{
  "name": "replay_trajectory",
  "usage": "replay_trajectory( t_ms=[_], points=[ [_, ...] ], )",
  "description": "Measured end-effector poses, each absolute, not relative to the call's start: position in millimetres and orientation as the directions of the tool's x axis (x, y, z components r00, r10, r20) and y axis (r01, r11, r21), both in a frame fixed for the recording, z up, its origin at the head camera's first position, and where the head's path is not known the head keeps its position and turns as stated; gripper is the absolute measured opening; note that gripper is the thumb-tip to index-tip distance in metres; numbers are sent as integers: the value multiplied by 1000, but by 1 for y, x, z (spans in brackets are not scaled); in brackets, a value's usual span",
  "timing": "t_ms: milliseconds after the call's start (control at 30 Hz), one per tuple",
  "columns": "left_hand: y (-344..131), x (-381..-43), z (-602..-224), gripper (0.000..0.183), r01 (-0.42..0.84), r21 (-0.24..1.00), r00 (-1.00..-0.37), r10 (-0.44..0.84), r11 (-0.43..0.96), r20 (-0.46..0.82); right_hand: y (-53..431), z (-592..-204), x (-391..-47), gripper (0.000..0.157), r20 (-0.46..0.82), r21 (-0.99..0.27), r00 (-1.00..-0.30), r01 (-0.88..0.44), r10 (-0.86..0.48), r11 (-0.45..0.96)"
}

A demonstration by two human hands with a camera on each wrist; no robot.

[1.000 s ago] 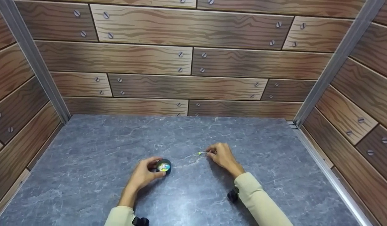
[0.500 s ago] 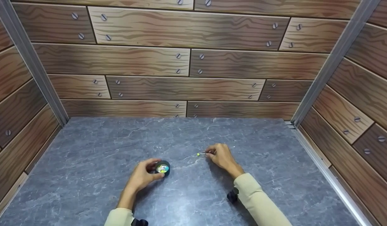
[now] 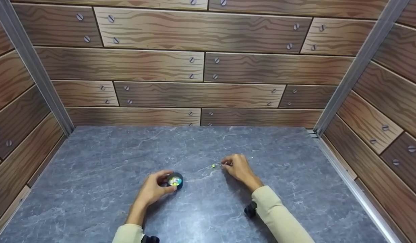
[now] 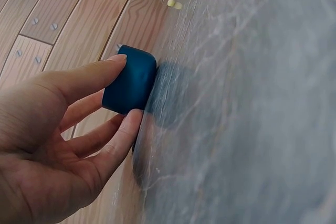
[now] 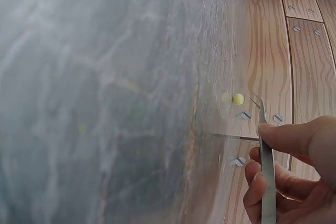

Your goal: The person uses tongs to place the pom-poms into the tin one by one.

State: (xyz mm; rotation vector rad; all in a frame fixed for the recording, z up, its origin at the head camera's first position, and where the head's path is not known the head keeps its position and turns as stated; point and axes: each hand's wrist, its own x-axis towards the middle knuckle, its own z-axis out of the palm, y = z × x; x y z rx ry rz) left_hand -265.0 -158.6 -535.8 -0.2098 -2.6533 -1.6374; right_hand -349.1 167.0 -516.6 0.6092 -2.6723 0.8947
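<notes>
In the head view my left hand point(image 3: 152, 187) grips a small dark blue round cup point(image 3: 181, 184), thumb on the near side and fingers on the far side. Small bright beads point(image 3: 175, 182) of mixed colours lie inside it. The left wrist view shows the cup's smooth outer wall point(image 4: 129, 82) and its base on the table. My right hand point(image 3: 238, 167) pinches metal tweezers point(image 5: 268, 182). Their curved tips stand slightly parted, a small gap from a yellow-green bead point(image 5: 238, 99) on the table.
The grey marbled tabletop point(image 3: 127, 145) is glossy and mirrors the cup and bead. Wood-patterned walls point(image 3: 160, 64) close off the back and both sides, with metal posts point(image 3: 358, 64) at the corners. A tiny white speck point(image 3: 251, 157) lies beyond my right hand.
The head view has shifted slightly. Both hands, the cup, the tweezers and the lone bead keep about the same places on the table.
</notes>
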Motion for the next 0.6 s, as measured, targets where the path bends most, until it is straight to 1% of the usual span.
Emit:
replay_trajectory(
  t_ms=[367,600],
  points=[
    [-159,-265,-536,55,134,896,-989,115,424,93,167,-519,-351,11,337,-521,-898,-427,-282,739],
    [-159,-266,-537,55,105,896,-993,102,432,68,166,-521,-351,9,346,-526,-895,-435,-283,731]
  ],
)
